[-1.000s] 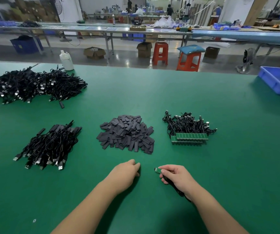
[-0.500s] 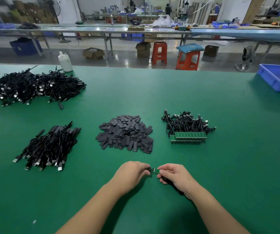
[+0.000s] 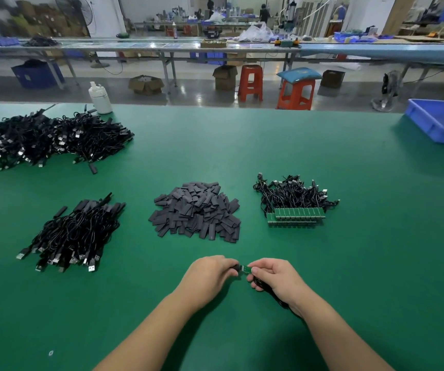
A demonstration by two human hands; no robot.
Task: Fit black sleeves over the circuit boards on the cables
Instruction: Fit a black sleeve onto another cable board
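Observation:
My right hand (image 3: 274,277) pinches a small green circuit board (image 3: 246,269) whose black cable (image 3: 277,298) runs back under the wrist. My left hand (image 3: 207,277) holds a black sleeve (image 3: 235,268) by its end, and the sleeve's mouth meets the tip of the board. Beyond the hands lies a pile of loose black sleeves (image 3: 198,211). To its right sits a bundle of cables with bare green boards (image 3: 294,216) lined up in a row. A heap of sleeved cables (image 3: 73,234) lies to the left.
A larger heap of black cables (image 3: 44,139) covers the far left of the green table (image 3: 349,263), with a white bottle (image 3: 100,97) behind it. A blue bin (image 3: 441,121) stands at the far right edge. Stools and benches are beyond the table.
My left hand has moved right from the table to meet my right hand, and the black sleeve it holds now touches the tip of the circuit board.

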